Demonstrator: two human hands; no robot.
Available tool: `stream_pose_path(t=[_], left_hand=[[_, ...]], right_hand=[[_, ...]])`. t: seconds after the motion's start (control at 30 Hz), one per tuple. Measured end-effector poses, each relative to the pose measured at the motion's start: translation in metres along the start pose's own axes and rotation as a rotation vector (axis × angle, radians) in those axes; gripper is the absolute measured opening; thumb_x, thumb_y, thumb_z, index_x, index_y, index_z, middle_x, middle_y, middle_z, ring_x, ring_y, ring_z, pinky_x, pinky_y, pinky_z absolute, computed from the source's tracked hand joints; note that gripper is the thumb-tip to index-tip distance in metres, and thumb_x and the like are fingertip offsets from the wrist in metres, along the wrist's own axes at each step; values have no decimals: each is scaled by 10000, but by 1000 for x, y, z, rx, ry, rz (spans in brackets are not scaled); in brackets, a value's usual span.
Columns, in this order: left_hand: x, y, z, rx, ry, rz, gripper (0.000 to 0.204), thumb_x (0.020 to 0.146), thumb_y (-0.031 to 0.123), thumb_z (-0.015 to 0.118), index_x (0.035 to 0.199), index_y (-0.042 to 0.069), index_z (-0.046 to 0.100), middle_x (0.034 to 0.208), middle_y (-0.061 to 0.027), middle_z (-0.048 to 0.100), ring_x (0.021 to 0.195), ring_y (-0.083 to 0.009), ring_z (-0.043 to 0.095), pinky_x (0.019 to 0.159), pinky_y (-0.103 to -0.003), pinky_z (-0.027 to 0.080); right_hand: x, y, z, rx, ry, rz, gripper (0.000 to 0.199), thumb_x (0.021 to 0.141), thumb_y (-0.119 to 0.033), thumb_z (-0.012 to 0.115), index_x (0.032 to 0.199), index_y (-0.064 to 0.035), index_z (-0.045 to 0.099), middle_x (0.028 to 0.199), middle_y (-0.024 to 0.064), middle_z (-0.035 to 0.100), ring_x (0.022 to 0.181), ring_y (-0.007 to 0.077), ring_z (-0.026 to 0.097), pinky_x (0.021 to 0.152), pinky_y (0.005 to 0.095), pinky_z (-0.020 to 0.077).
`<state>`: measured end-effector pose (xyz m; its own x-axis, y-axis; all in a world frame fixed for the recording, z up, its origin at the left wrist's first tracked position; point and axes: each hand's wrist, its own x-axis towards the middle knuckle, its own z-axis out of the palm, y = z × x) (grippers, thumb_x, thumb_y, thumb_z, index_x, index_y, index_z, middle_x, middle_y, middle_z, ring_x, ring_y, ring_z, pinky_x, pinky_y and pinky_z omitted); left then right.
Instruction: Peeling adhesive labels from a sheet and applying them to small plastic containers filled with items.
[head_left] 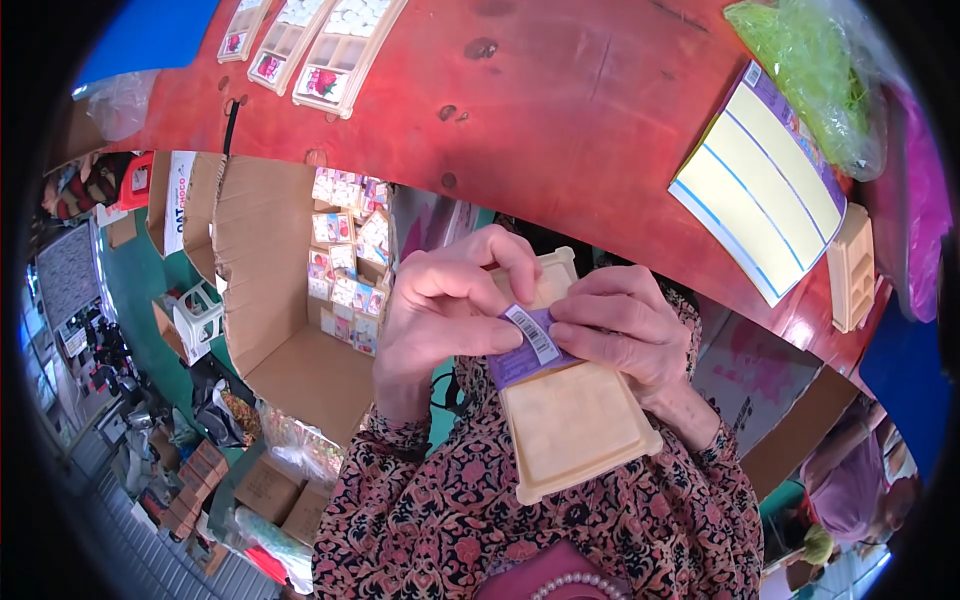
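A cream plastic tray (580,425) is held in front of my chest, underside up and slanted. Around its middle lies a purple paper band (515,370) with a white barcode label (532,335). My left hand (455,305) is closed, its thumb on the band beside the label and its index finger bent over the tray's far part. From the other side my right hand (625,325) grips the tray and band, fingertips at the label's right edge. My fingers hide parts of the tray's sides.
On the red table, several filled compartment trays (335,60) stand far left. A sheet of pale yellow labels (765,190), another cream tray (852,270) and a bag of green shreds (815,80) lie right. A cardboard box (270,270) at left holds many packed trays.
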<state>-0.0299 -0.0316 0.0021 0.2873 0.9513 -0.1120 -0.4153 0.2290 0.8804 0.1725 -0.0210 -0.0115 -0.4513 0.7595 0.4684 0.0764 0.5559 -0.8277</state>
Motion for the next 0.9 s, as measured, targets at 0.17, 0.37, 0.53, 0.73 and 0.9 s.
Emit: stream_pose_path(t=[0.17, 0.37, 0.53, 0.73, 0.9], left_hand=[[-1, 5, -1, 112, -95, 3, 152, 617, 15, 764, 705, -17, 644, 1001, -129, 551, 1001, -246, 508, 866, -365, 376], [-1, 7, 1, 270, -131, 84, 191, 615, 78, 798, 697, 11, 640, 1081, -147, 541, 1072, -280, 486, 899, -394, 367], [3, 24, 7, 570, -177, 112, 215, 601, 122, 801, 686, 29, 627, 1070, -139, 548, 1050, -304, 490, 879, -410, 373], [1, 33, 5, 849, -266, 133, 225, 612, 158, 776, 712, 47, 607, 1007, -81, 558, 992, -304, 492, 828, -404, 383], [6, 26, 5, 761, -259, 103, 266, 624, 122, 772, 742, 58, 543, 984, -75, 547, 959, -279, 488, 824, -392, 377]], right_hand=[[-7, 0, 0, -11, -11, -43, 365, 557, -105, 694, 915, -32, 682, 980, 72, 635, 897, 249, 593, 712, 325, 515], [-8, 4, -1, 46, -3, -39, 371, 553, -109, 705, 918, -46, 685, 999, 68, 627, 926, 246, 587, 727, 328, 512], [-11, 7, -3, 99, 15, 7, 359, 557, -116, 717, 908, -48, 691, 998, 68, 627, 924, 251, 587, 738, 332, 513], [-8, 8, -3, 83, 37, -27, 338, 569, -111, 725, 898, -42, 693, 997, 72, 624, 922, 257, 585, 747, 341, 519], [-11, 13, -2, 65, 30, -52, 348, 570, -109, 728, 909, -38, 691, 1002, 74, 622, 921, 256, 585, 751, 341, 520]])
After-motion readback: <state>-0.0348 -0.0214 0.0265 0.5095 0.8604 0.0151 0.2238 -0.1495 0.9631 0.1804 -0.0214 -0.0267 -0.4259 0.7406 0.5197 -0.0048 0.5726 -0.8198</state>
